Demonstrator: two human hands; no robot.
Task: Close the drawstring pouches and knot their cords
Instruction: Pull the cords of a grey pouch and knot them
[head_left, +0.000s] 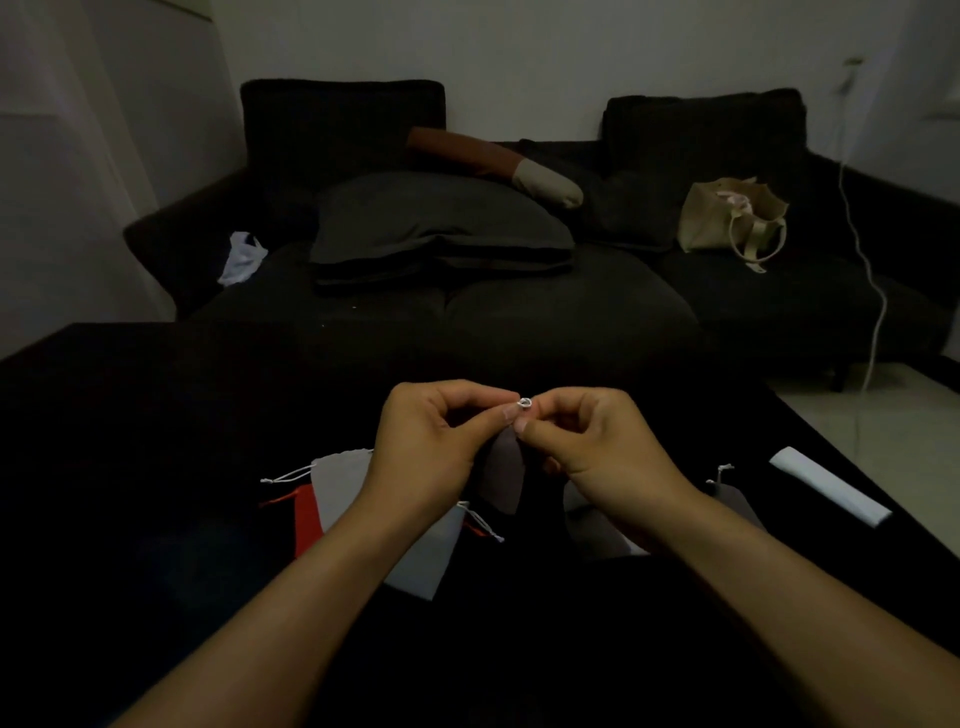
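Two hands meet above the dark table (156, 467), pinching a small loop of white cord (525, 402) between them. Left hand (431, 441) is curled closed, thumb and forefinger nipped on the cord from the nine o'clock side; right hand (597, 441) is likewise closed, its thumb and forefinger gripping the same cord from three o'clock. A grey pouch (504, 473) hangs below the loop, at six o'clock from it, in shadow between the wrists; whether its mouth is fully cinched cannot be told.

Judging by the tiny loop, the knot looks half formed and needs drawing tight. To do that well, the fingertips should stay close to the loop so it cannot slip open, then pull apart evenly toward nine and three o'clock, keeping the knot near the pouch neck so the mouth stays shut. A jerk could snag the knot far up the cord and leave slack.

On the table, at seven o'clock from the hands, lie a light grey pouch (343, 478) with white cords and a red pouch (306, 525) beneath it; another grey one (426, 561) lies under the left wrist. At four o'clock a further pouch (737, 499) shows a knotted cord, with a white folded sheet (826, 486) beyond it.
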